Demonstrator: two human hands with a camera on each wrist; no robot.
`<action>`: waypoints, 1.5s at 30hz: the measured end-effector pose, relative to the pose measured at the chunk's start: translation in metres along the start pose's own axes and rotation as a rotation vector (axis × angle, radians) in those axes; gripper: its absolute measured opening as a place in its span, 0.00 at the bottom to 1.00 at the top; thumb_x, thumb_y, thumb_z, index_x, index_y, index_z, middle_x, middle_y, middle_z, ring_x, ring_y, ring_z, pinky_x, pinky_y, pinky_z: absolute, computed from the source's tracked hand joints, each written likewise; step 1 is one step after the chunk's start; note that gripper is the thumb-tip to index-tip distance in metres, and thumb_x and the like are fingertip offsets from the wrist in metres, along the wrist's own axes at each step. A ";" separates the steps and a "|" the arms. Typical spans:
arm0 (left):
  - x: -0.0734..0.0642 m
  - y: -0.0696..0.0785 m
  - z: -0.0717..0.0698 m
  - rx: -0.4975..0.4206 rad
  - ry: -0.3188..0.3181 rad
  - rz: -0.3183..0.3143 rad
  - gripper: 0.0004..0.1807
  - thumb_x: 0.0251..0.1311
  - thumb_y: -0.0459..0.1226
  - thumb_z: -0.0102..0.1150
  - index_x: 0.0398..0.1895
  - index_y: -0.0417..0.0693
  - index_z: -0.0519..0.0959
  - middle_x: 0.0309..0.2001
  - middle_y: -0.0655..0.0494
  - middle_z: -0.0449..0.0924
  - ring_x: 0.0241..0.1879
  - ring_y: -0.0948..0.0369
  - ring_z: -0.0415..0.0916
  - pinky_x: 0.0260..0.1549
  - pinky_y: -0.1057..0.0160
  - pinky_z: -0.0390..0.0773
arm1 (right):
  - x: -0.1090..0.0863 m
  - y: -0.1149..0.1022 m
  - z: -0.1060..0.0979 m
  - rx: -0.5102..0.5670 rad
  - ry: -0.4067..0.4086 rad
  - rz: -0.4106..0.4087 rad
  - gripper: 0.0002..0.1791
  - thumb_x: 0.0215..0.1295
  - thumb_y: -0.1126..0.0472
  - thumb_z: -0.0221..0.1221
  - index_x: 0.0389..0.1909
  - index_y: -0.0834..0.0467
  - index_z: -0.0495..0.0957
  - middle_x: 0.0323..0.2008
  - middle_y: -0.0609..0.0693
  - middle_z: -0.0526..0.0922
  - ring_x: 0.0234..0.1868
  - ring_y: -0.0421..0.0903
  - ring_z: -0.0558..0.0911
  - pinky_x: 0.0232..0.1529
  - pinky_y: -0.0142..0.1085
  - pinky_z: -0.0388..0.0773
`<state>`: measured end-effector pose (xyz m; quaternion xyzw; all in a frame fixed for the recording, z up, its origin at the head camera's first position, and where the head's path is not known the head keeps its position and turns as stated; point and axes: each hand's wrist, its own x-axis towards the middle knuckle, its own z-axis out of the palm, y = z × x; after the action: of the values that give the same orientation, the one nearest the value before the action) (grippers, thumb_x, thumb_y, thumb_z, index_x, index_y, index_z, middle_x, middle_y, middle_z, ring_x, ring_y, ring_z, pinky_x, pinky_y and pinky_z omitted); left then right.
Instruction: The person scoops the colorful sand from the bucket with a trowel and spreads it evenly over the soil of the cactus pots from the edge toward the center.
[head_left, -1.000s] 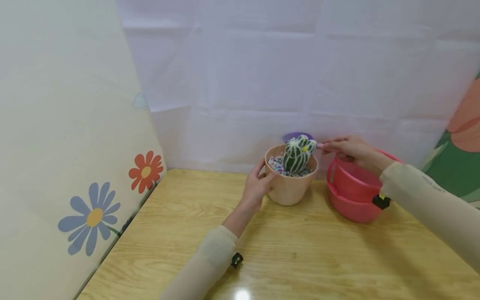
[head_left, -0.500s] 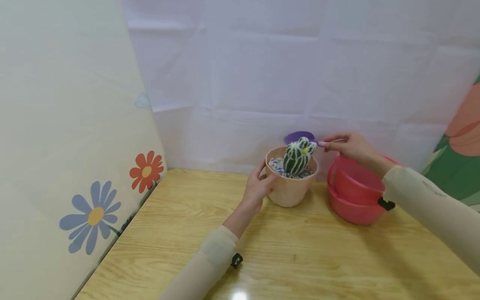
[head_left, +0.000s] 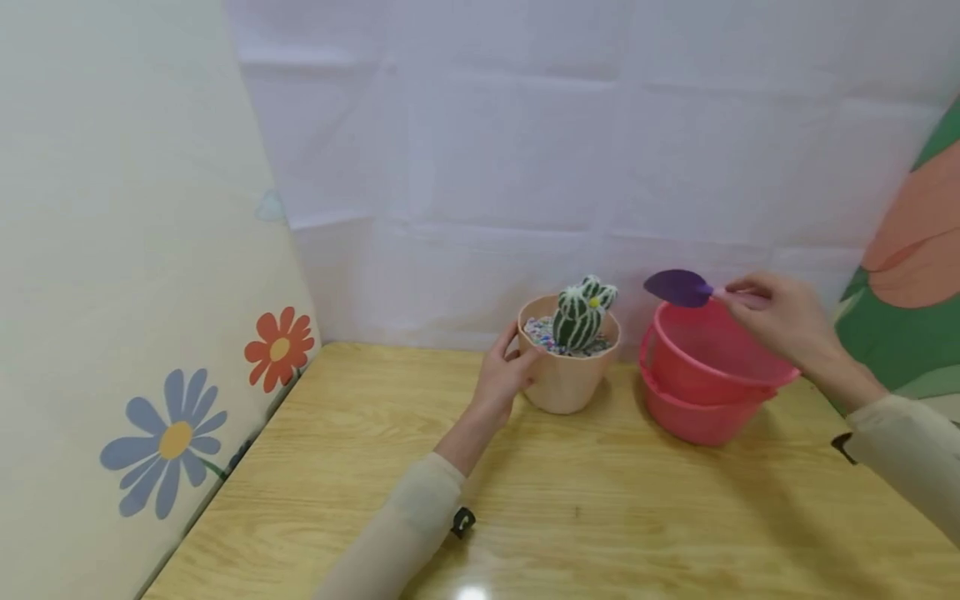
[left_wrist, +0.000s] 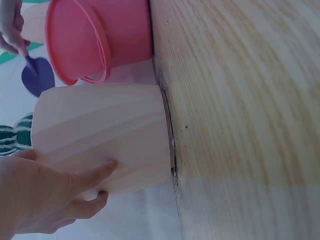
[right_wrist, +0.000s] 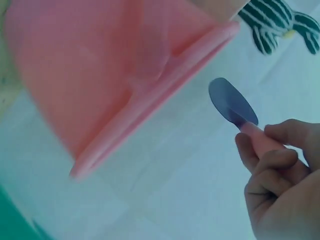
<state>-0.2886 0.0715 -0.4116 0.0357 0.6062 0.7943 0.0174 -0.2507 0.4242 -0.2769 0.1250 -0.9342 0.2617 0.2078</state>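
A peach flowerpot (head_left: 564,385) stands on the table with colourful pebbles (head_left: 537,330) and a green-and-white striped cactus (head_left: 577,321) in it. My left hand (head_left: 501,379) grips the pot's left side; the left wrist view shows its fingers (left_wrist: 95,177) against the wall. My right hand (head_left: 791,321) holds a small toy trowel by its pink handle (right_wrist: 262,142), fingers curled round it. The trowel's purple blade (head_left: 678,287) points left, above the rim of a pink bucket (head_left: 701,417). No pebbles can be made out on the blade.
The bucket stands just right of the flowerpot, its handle (left_wrist: 102,45) hanging down its side. Behind both hangs a white cloth (head_left: 480,167). A wall with painted flowers (head_left: 176,440) borders the wooden table (head_left: 337,433) on the left.
My right hand has drawn the trowel from behind the cactus to the right, over the bucket. My left hand keeps its grip on the flowerpot.
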 end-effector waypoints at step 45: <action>0.005 -0.002 -0.002 0.029 -0.006 -0.010 0.42 0.65 0.38 0.67 0.80 0.56 0.59 0.75 0.43 0.59 0.69 0.46 0.64 0.61 0.40 0.73 | -0.040 0.046 0.031 0.039 -0.181 -0.129 0.15 0.70 0.55 0.66 0.52 0.58 0.85 0.45 0.54 0.86 0.42 0.51 0.81 0.35 0.37 0.80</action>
<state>-0.2934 0.0703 -0.4144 0.0354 0.6179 0.7852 0.0226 -0.2416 0.4507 -0.3390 0.2120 -0.9339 0.2535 0.1363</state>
